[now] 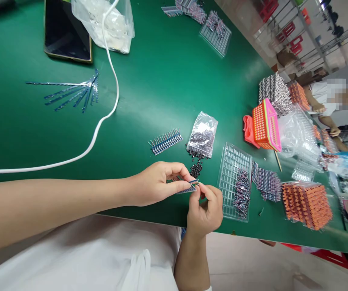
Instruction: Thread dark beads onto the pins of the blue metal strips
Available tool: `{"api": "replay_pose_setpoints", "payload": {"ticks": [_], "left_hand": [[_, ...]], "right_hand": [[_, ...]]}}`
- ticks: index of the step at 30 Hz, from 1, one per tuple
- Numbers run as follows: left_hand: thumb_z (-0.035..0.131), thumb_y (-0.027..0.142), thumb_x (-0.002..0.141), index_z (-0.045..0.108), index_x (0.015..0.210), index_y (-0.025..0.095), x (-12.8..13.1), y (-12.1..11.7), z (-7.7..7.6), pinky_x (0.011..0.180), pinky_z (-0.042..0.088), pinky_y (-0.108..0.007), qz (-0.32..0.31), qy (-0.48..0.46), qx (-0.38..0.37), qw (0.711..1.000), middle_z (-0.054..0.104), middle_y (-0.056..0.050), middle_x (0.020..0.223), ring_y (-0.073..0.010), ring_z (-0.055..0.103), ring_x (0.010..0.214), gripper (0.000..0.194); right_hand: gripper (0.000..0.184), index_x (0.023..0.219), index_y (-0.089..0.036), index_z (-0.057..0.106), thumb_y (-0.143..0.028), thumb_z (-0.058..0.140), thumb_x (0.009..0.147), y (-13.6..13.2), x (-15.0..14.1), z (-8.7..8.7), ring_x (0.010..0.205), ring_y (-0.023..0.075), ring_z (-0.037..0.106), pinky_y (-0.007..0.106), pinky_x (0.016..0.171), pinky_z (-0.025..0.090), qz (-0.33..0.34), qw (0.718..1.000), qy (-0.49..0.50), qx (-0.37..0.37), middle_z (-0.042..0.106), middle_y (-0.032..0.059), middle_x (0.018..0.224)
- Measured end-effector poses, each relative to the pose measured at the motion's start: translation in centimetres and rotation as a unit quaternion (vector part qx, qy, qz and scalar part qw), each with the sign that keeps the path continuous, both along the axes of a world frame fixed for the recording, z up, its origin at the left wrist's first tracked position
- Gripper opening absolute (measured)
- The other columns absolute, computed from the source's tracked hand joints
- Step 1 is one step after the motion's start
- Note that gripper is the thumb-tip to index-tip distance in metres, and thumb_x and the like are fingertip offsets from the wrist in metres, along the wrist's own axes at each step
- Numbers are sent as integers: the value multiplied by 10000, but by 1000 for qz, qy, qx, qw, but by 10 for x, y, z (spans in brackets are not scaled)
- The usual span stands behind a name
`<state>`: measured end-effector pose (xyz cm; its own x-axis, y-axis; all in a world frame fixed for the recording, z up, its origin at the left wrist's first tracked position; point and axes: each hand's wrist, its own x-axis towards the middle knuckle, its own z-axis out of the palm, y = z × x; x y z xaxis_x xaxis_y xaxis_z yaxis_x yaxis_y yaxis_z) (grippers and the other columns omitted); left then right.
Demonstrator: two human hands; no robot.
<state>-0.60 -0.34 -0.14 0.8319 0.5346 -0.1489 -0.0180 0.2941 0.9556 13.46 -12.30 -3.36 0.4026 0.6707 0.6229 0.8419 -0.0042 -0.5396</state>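
My left hand (154,184) pinches a blue strip of small circuit boards (186,190), partly hidden behind its fingers. At the strip's right end, my right hand (206,208) has its thumb and forefinger pressed together; what they hold is too small to make out. The fingertips of both hands nearly meet. Just beyond them lies a pile of tiny black parts (196,169), spilling from a clear plastic bag (203,133). Another board strip with wire leads (166,141) rests on the table behind my left hand.
To the right, a clear compartment tray (229,182) holds wired parts, with more wired strips (268,184) and orange stacked parts (307,204) beyond. An orange basket (260,125) stands behind. A white cable (93,141), a tablet-like device (67,34) and blue strips (77,91) lie left. Another person's hands (334,131) show far right.
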Motion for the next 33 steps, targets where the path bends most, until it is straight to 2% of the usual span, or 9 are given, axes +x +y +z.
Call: {"api": "replay_pose_setpoints", "payload": {"ticks": [4,8,33], "left_hand": [[637,366,867,643,891,175,2,0,0,756,552,-302,23,39,-16,999,718,-40,890,-173,673,815,192],[664,390,836,644,852,185,3,0,0,668,514,-262,33,62,-5,998,659,0,788,-145,615,718,206],[661,350,817,662,833,163,3,2,1,642,468,-274,20,63,2,998,658,-1,768,-148,591,696,187]], "right_hand": [[37,914,-205,672,-190,641,899,-2,-1,2,702,138,622,260,548,505,20,993,118,-22,624,26,817],[60,884,-188,652,-227,618,915,-2,1,3,658,131,604,265,540,494,35,982,183,-40,594,14,778],[42,898,-193,656,-225,632,911,-2,1,2,660,125,578,255,536,460,60,973,222,-37,576,8,785]]}}
